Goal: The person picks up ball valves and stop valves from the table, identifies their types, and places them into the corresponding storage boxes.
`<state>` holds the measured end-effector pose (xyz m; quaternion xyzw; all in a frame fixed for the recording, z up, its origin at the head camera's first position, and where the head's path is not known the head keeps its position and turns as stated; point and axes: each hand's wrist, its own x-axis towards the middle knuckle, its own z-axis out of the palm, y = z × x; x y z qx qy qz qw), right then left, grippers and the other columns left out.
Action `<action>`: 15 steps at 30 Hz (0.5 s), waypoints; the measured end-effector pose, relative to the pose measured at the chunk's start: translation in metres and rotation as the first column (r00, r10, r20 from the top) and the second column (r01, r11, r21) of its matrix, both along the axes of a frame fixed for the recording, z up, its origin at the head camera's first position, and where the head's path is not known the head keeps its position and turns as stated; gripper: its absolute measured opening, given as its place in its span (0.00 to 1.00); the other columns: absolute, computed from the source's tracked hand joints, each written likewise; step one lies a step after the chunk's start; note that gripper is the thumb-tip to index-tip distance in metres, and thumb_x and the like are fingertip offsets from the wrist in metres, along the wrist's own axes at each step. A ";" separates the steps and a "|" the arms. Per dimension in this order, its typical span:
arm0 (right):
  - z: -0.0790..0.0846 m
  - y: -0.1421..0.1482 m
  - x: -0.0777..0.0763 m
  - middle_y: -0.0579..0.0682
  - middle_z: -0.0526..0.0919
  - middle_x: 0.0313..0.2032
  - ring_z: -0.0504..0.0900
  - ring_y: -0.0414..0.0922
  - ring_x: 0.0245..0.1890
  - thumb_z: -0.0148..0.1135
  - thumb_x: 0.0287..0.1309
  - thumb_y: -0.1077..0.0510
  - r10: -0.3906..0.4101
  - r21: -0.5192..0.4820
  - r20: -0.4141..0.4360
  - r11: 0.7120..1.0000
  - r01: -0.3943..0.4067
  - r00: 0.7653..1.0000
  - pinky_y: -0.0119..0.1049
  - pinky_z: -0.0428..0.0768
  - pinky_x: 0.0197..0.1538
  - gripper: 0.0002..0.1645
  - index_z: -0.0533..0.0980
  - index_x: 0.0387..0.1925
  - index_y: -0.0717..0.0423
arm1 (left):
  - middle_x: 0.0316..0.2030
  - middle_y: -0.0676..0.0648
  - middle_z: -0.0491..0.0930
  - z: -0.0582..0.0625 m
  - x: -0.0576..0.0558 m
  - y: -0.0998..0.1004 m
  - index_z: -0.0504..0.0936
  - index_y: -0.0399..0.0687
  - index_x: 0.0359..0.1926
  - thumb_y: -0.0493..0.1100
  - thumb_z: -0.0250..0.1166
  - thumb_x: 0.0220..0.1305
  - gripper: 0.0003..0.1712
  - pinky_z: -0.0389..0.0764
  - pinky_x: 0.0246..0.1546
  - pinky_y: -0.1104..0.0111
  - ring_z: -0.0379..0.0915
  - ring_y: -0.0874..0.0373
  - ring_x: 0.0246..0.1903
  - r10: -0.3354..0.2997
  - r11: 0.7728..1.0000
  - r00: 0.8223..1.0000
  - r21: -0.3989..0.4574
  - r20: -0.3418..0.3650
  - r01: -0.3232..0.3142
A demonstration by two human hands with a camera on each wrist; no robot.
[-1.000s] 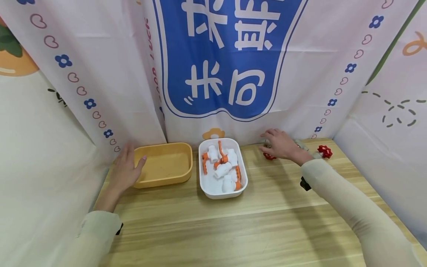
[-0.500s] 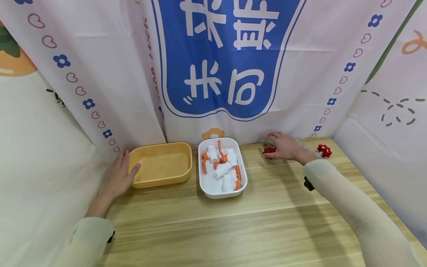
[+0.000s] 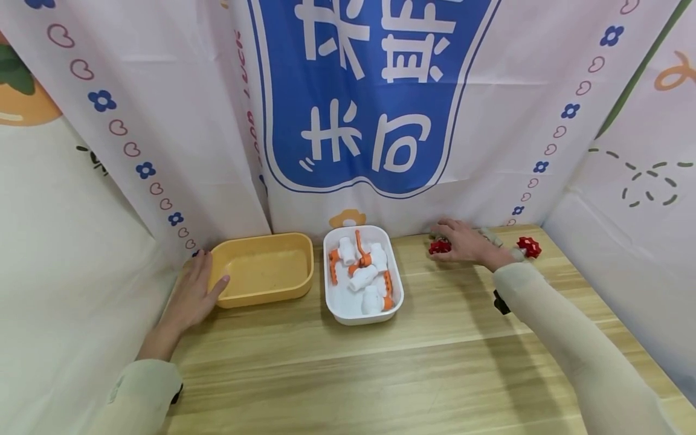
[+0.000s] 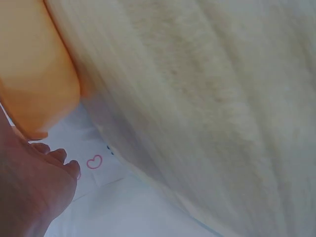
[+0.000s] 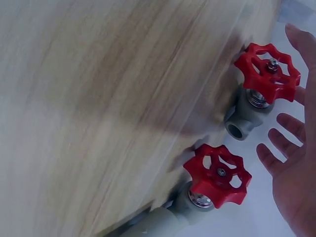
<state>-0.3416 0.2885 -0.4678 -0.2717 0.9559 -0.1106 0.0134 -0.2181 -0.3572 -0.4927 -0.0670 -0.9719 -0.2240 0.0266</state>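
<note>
My left hand (image 3: pixel 187 296) rests against the left end of a yellow tray (image 3: pixel 263 296), fingers extended along the outside and thumb at the rim. In the left wrist view, the fingers (image 4: pixel 59 158) show beside the tray's corner. At the back right, my right hand (image 3: pixel 463 243) reaches over a grey gate valve (image 3: pixel 439 246) with a red handwheel, partly hidden by the hand. The right wrist view shows spread, relaxed fingers (image 5: pixel 284 143) beside this red handwheel (image 5: pixel 269 74), and a second red-wheeled valve (image 5: pixel 217 175) nearer the wrist.
Between the hands stands a white tray (image 3: pixel 342 318) holding several white ball valves (image 3: pixel 363 277) with orange handles. Another red handwheel (image 3: pixel 528 246) lies at the far right. A printed cloth (image 3: pixel 217 151) hangs right behind the wooden table (image 3: pixel 348 374).
My left hand has moved left and a little toward me, from over the yellow tray's left rim to its outer end. My right hand has shifted slightly right and lower over the valve.
</note>
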 end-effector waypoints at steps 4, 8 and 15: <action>-0.005 -0.001 -0.002 0.74 0.67 0.72 0.67 0.74 0.71 0.75 0.61 0.41 0.007 -0.019 0.007 1.000 -0.007 1.000 0.73 0.68 0.70 0.47 0.72 0.72 0.63 | 0.82 0.31 0.23 -0.004 0.000 -0.002 0.32 0.31 0.83 0.63 0.41 0.85 0.50 0.41 0.77 0.31 0.29 0.25 0.80 -0.003 1.000 1.000 0.010 0.014 0.003; -0.008 -0.002 -0.003 0.73 0.65 0.74 0.65 0.73 0.72 0.76 0.61 0.41 -0.008 -0.031 0.041 0.999 0.010 0.999 0.72 0.68 0.70 0.46 0.73 0.72 0.62 | 0.83 0.32 0.23 -0.006 0.000 -0.002 0.32 0.32 0.83 0.63 0.42 0.84 0.50 0.41 0.77 0.32 0.29 0.26 0.81 0.000 1.000 1.000 0.021 0.009 0.000; -0.016 -0.002 -0.010 0.74 0.66 0.73 0.66 0.74 0.72 0.76 0.61 0.41 -0.002 -0.039 0.035 0.999 0.003 0.999 0.72 0.67 0.71 0.45 0.75 0.70 0.63 | 0.83 0.33 0.24 -0.006 -0.003 -0.002 0.32 0.34 0.83 0.64 0.43 0.84 0.51 0.41 0.77 0.32 0.29 0.28 0.81 -0.008 1.000 1.000 0.024 0.012 0.007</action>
